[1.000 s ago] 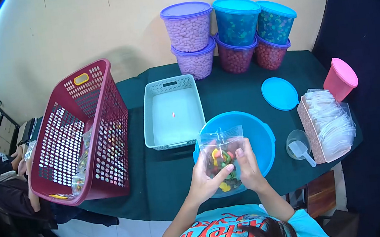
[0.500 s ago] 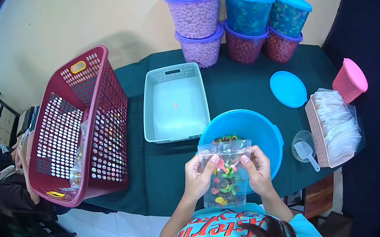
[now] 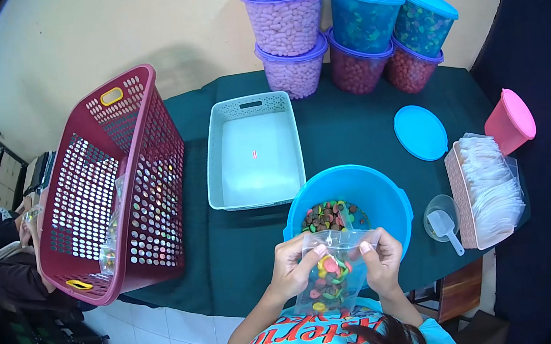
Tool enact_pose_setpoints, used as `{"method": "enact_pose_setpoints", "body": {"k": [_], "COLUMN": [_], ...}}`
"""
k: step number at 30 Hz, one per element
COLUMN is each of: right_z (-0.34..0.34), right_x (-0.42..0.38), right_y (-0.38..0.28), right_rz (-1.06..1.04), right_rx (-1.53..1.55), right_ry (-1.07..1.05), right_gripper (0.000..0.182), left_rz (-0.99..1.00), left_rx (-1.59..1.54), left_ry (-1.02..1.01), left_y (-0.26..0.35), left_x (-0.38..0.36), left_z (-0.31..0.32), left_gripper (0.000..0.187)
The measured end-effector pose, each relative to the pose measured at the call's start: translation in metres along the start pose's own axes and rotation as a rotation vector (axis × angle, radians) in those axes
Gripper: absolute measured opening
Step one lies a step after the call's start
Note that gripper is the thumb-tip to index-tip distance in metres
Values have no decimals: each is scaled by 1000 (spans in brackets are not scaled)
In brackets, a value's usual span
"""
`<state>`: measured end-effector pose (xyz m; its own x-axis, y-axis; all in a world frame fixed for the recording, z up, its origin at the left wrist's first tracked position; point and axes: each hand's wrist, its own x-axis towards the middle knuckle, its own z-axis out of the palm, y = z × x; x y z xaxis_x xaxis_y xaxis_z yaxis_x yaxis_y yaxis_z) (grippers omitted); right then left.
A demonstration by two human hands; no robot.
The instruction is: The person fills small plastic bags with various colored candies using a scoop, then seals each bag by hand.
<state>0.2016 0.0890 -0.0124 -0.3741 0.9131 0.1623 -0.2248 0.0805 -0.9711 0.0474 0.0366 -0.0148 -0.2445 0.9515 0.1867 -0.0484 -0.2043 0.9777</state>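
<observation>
A clear plastic bag [image 3: 330,280] holding colourful ring-shaped candies hangs in front of my chest. My left hand [image 3: 294,265] pinches its top left corner and my right hand [image 3: 382,258] pinches its top right corner. Just beyond the bag stands a blue tub [image 3: 387,193] with more of the same candies [image 3: 332,215] at its bottom. A grey rectangular tray [image 3: 253,154] with nothing in it sits behind the tub on the dark green tablecloth.
A tilted maroon laundry basket [image 3: 110,184] with filled bags stands at the left. Stacked lidded candy jars [image 3: 347,28] line the wall. A blue lid [image 3: 420,132], a pink container [image 3: 509,121], a box of clear bags [image 3: 488,185] and a scoop in a cup [image 3: 440,218] sit right. People sit at far left.
The bag has come down and toward me from above the tub, uncovering the candies in it. Both hands shifted from the bag's sides to its top corners.
</observation>
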Motion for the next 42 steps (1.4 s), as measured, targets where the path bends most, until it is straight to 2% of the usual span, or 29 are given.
{"method": "enact_pose_setpoints", "body": {"k": [4, 6, 7, 14, 16, 18, 19, 24, 28, 30, 42], "right_z": [4, 0, 2, 1, 2, 6, 6, 8, 8, 4, -7], "right_x": [8, 7, 6, 4, 6, 9, 9, 5, 5, 4, 4], "right_y": [-2, -1, -6, -1, 1, 1, 2, -2, -3, -8, -7], "right_rz": [0, -100, -88, -73, -59, -193, -185, -186, -187, -50, -54], "right_rx": [84, -62, -45, -45, -34, -136, -135, -162, -208, -224, -129], "right_ry": [-60, -134, -119, -154, -150, -207, -204, -168, -178, -215, -151], "right_gripper": [5, 6, 5, 4, 5, 7, 7, 8, 6, 5, 9], "left_rz": [27, 71, 127, 108, 154, 137, 128, 84, 48, 106, 159], "left_rx": [41, 23, 12, 55, 100, 124, 123, 92, 159, 193, 194], "left_ry": [14, 3, -7, 44, 55, 74, 73, -81, -122, -80, 92], "left_y": [4, -2, -5, 3, 4, 4, 3, 7, 11, 12, 11], "left_x": [-4, -7, -7, -9, -9, -10, -10, -5, -2, -4, -23], "left_z": [3, 1, 1, 10, 10, 9, 8, 3, -7, -9, -26], "left_gripper": [14, 11, 8, 5, 3, 6, 6, 5, 7, 7, 5]}}
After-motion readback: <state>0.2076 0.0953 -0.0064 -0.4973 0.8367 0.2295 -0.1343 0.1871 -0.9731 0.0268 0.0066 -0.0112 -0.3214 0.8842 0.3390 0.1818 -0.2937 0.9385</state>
